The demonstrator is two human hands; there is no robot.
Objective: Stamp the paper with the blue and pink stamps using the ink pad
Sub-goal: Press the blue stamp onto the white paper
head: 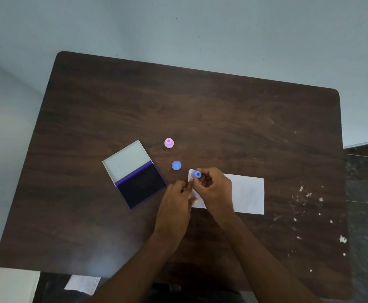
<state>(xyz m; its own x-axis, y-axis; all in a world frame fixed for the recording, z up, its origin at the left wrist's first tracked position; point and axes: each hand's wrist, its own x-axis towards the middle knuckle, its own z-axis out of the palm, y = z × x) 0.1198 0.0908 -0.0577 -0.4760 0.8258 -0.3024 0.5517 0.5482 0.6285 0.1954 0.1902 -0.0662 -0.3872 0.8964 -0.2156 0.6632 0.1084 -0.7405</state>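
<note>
A white paper [246,193] lies on the dark wooden table [200,110], right of centre. My right hand [213,189] holds the blue stamp [196,174] over the paper's upper left corner. My left hand [175,204] rests at the paper's left edge with fingers bent; whether it presses the paper is hard to tell. The blue stamp's round cap [176,165] lies on the table just left of the paper. Farther back, the pink stamp [169,143] stands upright. An open ink pad [142,184] with dark purple ink sits to the left, its white lid [127,161] folded back.
White flecks and scuffs mark the table's right side [305,193]. A sheet of paper [82,284] lies on the floor below the table's near left edge. A pale wall is behind the table, and dark flooring [366,204] lies to the right.
</note>
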